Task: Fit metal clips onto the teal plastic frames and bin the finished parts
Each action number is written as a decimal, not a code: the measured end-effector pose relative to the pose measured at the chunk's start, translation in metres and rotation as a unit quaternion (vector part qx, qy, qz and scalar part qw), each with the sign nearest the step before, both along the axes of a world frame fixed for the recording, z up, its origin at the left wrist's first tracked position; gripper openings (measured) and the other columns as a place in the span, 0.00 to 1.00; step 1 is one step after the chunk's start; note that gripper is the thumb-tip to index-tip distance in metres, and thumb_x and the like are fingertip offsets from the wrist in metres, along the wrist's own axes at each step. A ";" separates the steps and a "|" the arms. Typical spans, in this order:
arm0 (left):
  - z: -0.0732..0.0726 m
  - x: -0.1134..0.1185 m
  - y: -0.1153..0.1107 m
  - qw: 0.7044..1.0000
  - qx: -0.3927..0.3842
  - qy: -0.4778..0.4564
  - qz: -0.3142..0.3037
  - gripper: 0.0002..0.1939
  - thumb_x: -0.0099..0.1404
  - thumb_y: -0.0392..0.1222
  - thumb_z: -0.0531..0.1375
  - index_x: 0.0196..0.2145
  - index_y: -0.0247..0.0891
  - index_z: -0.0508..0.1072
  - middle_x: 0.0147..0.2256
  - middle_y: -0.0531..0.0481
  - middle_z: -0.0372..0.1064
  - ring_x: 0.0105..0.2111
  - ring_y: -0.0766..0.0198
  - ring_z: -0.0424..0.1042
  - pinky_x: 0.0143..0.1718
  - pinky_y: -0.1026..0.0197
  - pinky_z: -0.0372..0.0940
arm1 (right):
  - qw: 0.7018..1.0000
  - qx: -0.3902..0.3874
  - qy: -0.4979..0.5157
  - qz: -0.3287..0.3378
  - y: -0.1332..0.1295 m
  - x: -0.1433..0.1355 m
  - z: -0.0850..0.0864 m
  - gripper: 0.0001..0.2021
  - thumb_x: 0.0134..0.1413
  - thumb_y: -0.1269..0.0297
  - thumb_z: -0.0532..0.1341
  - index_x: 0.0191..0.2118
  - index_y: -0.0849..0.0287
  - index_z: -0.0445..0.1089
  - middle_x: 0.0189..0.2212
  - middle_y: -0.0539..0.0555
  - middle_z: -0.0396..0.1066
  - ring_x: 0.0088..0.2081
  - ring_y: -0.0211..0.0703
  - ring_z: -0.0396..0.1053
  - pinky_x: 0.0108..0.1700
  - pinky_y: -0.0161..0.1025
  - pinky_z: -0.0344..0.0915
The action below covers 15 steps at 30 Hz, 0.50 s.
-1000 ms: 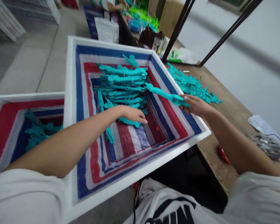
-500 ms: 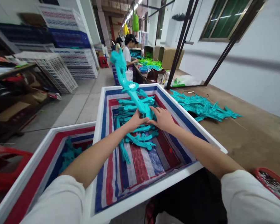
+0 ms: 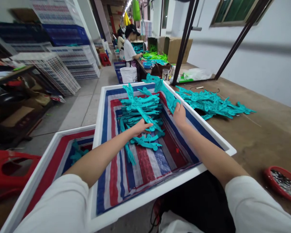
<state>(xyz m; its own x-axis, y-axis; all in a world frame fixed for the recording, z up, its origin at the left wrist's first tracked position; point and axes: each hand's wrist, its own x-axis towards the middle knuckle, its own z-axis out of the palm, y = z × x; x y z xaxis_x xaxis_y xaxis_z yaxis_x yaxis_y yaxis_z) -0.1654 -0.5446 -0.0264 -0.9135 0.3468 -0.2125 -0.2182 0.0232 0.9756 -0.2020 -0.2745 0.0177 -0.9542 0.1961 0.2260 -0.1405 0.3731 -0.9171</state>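
Observation:
My left hand (image 3: pixel 141 127) is closed around the lower end of a long turquoise plastic piece (image 3: pixel 137 107), which slants up and away over the crate. In my right hand (image 3: pixel 179 114) is another long turquoise plastic piece (image 3: pixel 167 94), raised near the crate's right wall, its far end reaching over the back rim. Below my left hand, many similar turquoise pieces (image 3: pixel 147 142) lie stacked in a white crate (image 3: pixel 149 196) lined with red, white and blue striped sheeting. What the pieces belong to cannot be made out.
A loose heap of turquoise pieces (image 3: pixel 215 104) lies on the brown table (image 3: pixel 269 139) at right. Nearby is a red bowl (image 3: pixel 268 182) of small metallic parts. A second lined crate (image 3: pixel 53 137) and a red stool (image 3: pixel 14 161) stand at left. A co-worker (image 3: pixel 129 49) sits farther back.
My hands were together at one raised turquoise bundle. Now they are apart: the right has moved right with one piece, while the left keeps another, lowered over the stack.

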 end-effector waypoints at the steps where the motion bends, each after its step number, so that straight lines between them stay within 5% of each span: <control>1: -0.001 0.002 0.002 1.000 -0.020 -0.008 -0.007 0.40 0.64 0.52 0.93 0.60 0.44 0.76 0.46 0.50 0.84 0.44 0.53 0.87 0.43 0.55 0.88 | 1.000 -0.010 0.006 -0.002 0.001 0.001 0.008 0.36 0.94 0.24 0.40 0.58 0.49 0.70 0.44 0.63 0.85 0.38 0.57 0.85 0.46 0.51 0.86; 3: -0.003 0.008 0.007 0.998 -0.057 -0.021 -0.031 0.40 0.58 0.53 0.96 0.53 0.42 0.77 0.42 0.50 0.83 0.41 0.54 0.86 0.40 0.56 0.86 | 0.998 -0.039 0.017 0.039 -0.007 0.011 0.022 0.38 0.92 0.21 0.43 0.60 0.50 0.71 0.46 0.64 0.86 0.41 0.58 0.85 0.47 0.52 0.87; 5: -0.005 0.015 0.015 0.994 -0.081 -0.028 -0.061 0.39 0.55 0.55 0.97 0.48 0.41 0.78 0.40 0.50 0.82 0.40 0.52 0.86 0.38 0.55 0.86 | 0.980 -0.077 0.018 0.185 -0.025 0.028 0.032 0.43 0.88 0.14 0.48 0.67 0.50 0.75 0.52 0.64 0.87 0.48 0.60 0.88 0.52 0.53 0.88; 7: -0.005 0.022 0.022 0.993 -0.091 -0.024 -0.076 0.39 0.53 0.57 0.97 0.46 0.42 0.79 0.40 0.49 0.82 0.43 0.49 0.87 0.40 0.52 0.87 | 0.914 -0.094 0.010 0.394 -0.044 0.045 0.036 0.50 0.85 0.09 0.52 0.82 0.47 0.73 0.65 0.65 0.86 0.61 0.65 0.88 0.62 0.58 0.89; 9: -0.003 0.027 0.026 0.993 -0.093 -0.008 -0.072 0.39 0.52 0.58 0.97 0.47 0.42 0.81 0.40 0.47 0.83 0.46 0.44 0.88 0.42 0.50 0.88 | 0.856 -0.048 0.017 0.515 -0.054 0.057 0.033 0.52 0.87 0.12 0.53 0.94 0.44 0.64 0.79 0.67 0.78 0.76 0.69 0.80 0.76 0.66 0.83; 11: 0.001 0.028 0.029 0.994 -0.093 0.011 -0.056 0.39 0.53 0.60 0.97 0.48 0.42 0.82 0.40 0.46 0.83 0.49 0.42 0.88 0.44 0.49 0.88 | 0.876 0.071 0.050 0.475 -0.053 0.059 0.025 0.50 0.90 0.20 0.61 0.98 0.46 0.59 0.89 0.70 0.66 0.89 0.74 0.65 0.89 0.76 0.66; 13: 0.005 0.028 0.029 0.995 -0.087 0.032 -0.037 0.39 0.57 0.65 0.95 0.50 0.42 0.83 0.40 0.46 0.82 0.48 0.43 0.87 0.46 0.50 0.87 | 0.909 0.216 0.045 0.353 -0.044 0.055 0.013 0.57 0.80 0.33 0.81 0.98 0.50 0.59 0.93 0.75 0.58 0.94 0.82 0.52 0.93 0.83 0.51; 15: 0.010 0.026 0.027 0.995 -0.081 0.052 -0.021 0.41 0.63 0.72 0.91 0.55 0.42 0.82 0.39 0.48 0.81 0.46 0.47 0.87 0.48 0.52 0.86 | 0.908 0.298 -0.019 0.295 -0.035 0.049 0.000 0.69 0.64 0.50 0.94 0.98 0.55 0.58 0.91 0.81 0.60 0.93 0.87 0.56 0.91 0.82 0.58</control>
